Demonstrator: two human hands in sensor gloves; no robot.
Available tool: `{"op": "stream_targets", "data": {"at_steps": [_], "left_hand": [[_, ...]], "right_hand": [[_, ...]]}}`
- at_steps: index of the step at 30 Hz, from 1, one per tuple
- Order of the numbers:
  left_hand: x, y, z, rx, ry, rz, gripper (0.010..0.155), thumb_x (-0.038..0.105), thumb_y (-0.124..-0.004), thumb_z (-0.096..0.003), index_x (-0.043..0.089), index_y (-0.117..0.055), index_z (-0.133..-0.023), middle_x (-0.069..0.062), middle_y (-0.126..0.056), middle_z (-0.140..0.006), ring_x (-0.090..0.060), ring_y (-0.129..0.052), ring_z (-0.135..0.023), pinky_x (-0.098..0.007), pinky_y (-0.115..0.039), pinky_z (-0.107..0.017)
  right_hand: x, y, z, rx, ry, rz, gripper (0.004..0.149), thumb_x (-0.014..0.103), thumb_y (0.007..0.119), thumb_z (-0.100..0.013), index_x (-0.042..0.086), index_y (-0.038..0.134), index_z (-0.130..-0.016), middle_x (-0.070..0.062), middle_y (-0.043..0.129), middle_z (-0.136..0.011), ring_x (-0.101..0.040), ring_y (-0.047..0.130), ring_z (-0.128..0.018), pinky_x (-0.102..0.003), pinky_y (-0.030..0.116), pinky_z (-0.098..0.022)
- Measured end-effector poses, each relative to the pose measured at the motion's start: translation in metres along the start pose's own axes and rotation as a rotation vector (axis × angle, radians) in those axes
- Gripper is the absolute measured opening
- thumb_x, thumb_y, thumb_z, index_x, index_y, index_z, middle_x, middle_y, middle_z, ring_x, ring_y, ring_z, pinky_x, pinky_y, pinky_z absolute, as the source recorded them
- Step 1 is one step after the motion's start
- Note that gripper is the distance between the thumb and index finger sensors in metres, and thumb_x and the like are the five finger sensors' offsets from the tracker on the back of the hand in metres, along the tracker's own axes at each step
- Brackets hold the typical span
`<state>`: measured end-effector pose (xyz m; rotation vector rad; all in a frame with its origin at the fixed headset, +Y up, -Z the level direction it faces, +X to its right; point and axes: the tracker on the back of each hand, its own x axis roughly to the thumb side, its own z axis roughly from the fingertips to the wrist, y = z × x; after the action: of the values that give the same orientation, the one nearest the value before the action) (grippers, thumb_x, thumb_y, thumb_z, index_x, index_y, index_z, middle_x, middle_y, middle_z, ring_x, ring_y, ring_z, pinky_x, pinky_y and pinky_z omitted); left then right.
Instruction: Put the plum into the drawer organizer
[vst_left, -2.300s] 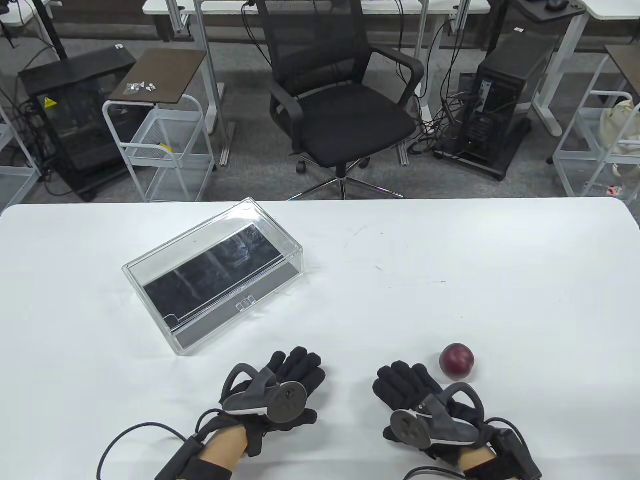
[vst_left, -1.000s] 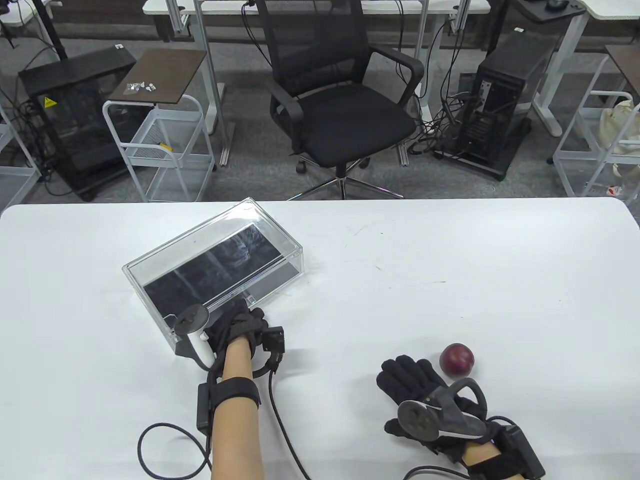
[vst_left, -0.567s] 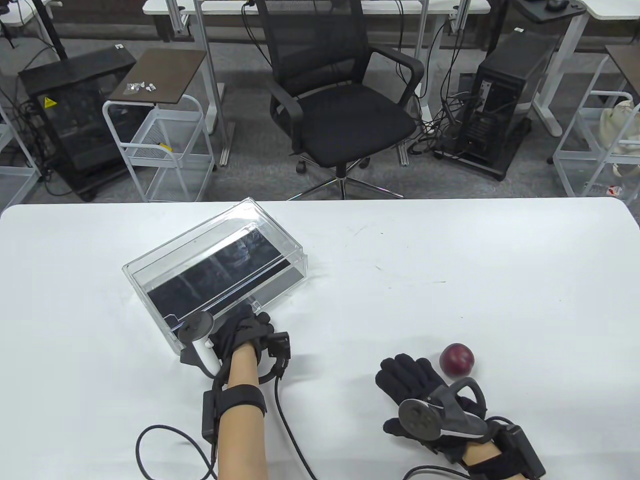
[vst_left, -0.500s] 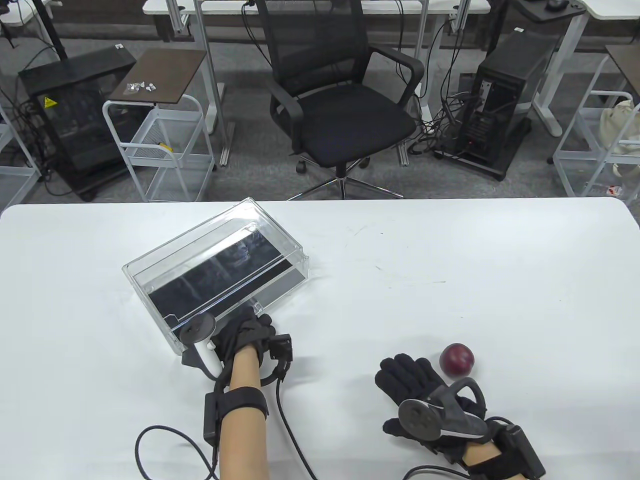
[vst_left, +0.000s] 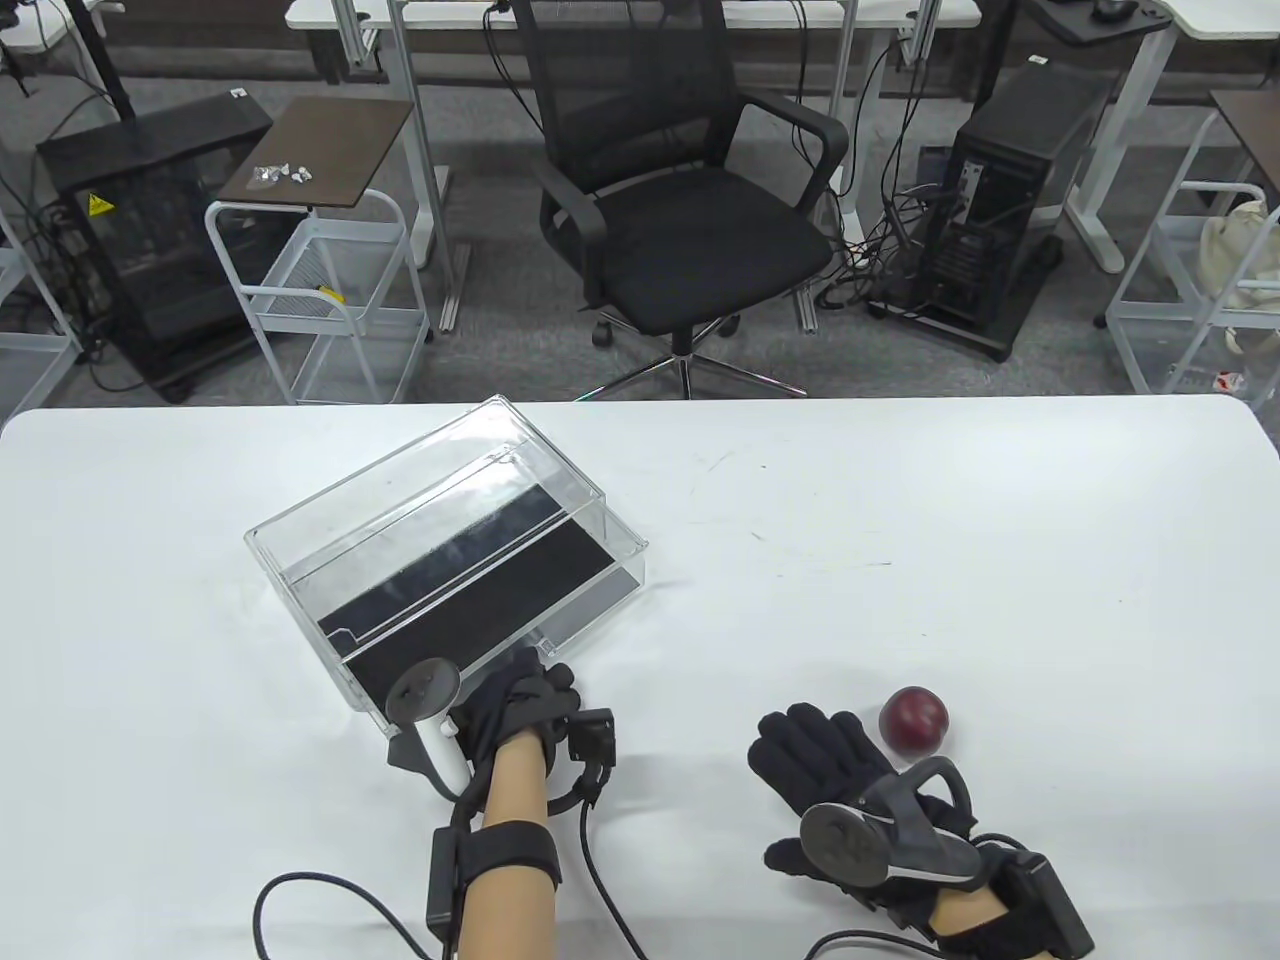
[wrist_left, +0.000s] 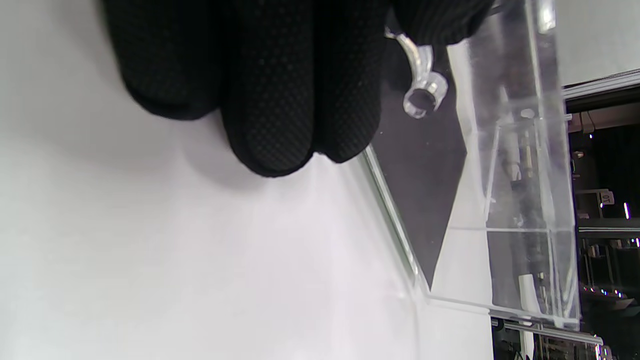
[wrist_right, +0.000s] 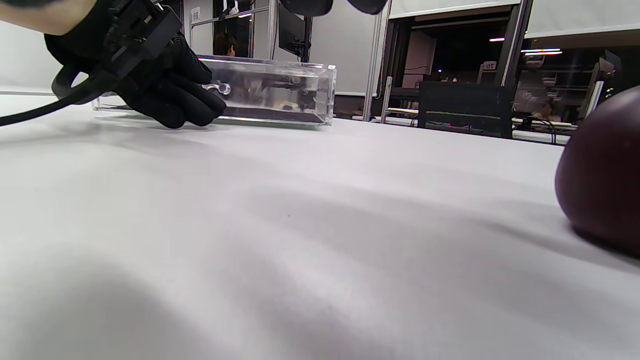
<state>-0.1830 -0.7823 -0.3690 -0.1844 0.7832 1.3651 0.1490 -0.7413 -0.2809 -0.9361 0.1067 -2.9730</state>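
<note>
my left hand (vst_left: 522, 705) grips the drawer (vst_left: 500, 610) handle (wrist_left: 421, 95), drawer partly out of the organizer (vst_left: 420, 500). my right hand (vst_left: 835, 755) lies flat, released, on the table (vst_left: 900, 520); plum (vst_left: 913, 719) just beside it.

We see an office or computer lab. Behind the white desk (vst_left: 900, 520), in the upper middle of the frame, stands a black mesh office chair (vst_left: 680, 190) on grey carpet. A computer tower (vst_left: 1000, 210) with tangled cables sits at upper right, white wire carts (vst_left: 320, 290) at upper left and far right, and white-legged desks (vst_left: 640, 12) line the top edge.
</note>
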Motion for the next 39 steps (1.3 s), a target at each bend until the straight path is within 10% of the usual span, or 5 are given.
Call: {"op": "stream_targets", "data": {"at_steps": [8, 16, 24, 33, 39], "left_hand": [[0.011, -0.006, 0.017, -0.131, -0.018, -0.180, 0.057, 0.039, -0.070, -0.0557, -0.007, -0.078, -0.088, -0.015, -0.104, -0.076, -0.031, -0.107, -0.061, -0.049, -0.087, -0.047], [0.059, -0.045, 0.099, -0.259, -0.826, -0.802, 0.071, 0.052, -0.075, -0.0481, 0.014, -0.063, -0.107, -0.015, -0.072, -0.113, -0.042, -0.071, -0.102, -0.066, -0.057, -0.072], [0.027, -0.059, 0.111, -0.460, -1.204, -1.024, 0.073, 0.054, -0.073, -0.0452, 0.022, -0.056, -0.109, -0.006, -0.046, -0.124, -0.033, -0.036, -0.116, -0.062, -0.027, -0.082], [0.013, -0.065, 0.112, -0.431, -1.281, -1.144, 0.076, 0.057, -0.072, -0.0442, 0.024, -0.053, -0.110, -0.005, -0.042, -0.125, -0.031, -0.033, -0.116, -0.058, -0.026, -0.083], [0.014, -0.066, 0.115, -0.426, -1.302, -1.139, 0.075, 0.056, -0.071, -0.0445, 0.024, -0.053, -0.110, -0.005, -0.042, -0.125, -0.032, -0.034, -0.116, -0.058, -0.027, -0.083]], "right_hand": [[0.001, -0.001, 0.001, 0.000, 0.002, 0.010, 0.086, 0.068, 0.062, -0.030, 0.029, 0.032, -0.101, -0.002, 0.036, -0.114, -0.033, 0.038, -0.106, -0.052, 0.043, -0.076], [0.003, 0.001, 0.001, 0.014, -0.003, 0.027, 0.086, 0.068, 0.061, -0.030, 0.030, 0.033, -0.101, -0.002, 0.037, -0.113, -0.033, 0.039, -0.106, -0.052, 0.043, -0.076], [0.008, 0.006, 0.000, 0.033, -0.020, 0.046, 0.087, 0.069, 0.061, -0.029, 0.030, 0.034, -0.101, -0.002, 0.038, -0.113, -0.033, 0.040, -0.105, -0.052, 0.044, -0.076], [-0.008, 0.002, -0.005, 0.022, 0.070, 0.061, 0.085, 0.068, 0.063, -0.029, 0.030, 0.035, -0.101, -0.002, 0.039, -0.113, -0.033, 0.041, -0.106, -0.052, 0.044, -0.076], [-0.088, -0.020, -0.007, 0.037, 0.492, 0.032, 0.093, 0.067, 0.072, -0.030, 0.030, 0.027, -0.103, -0.008, 0.031, -0.115, -0.040, 0.037, -0.105, -0.058, 0.045, -0.074]]}}
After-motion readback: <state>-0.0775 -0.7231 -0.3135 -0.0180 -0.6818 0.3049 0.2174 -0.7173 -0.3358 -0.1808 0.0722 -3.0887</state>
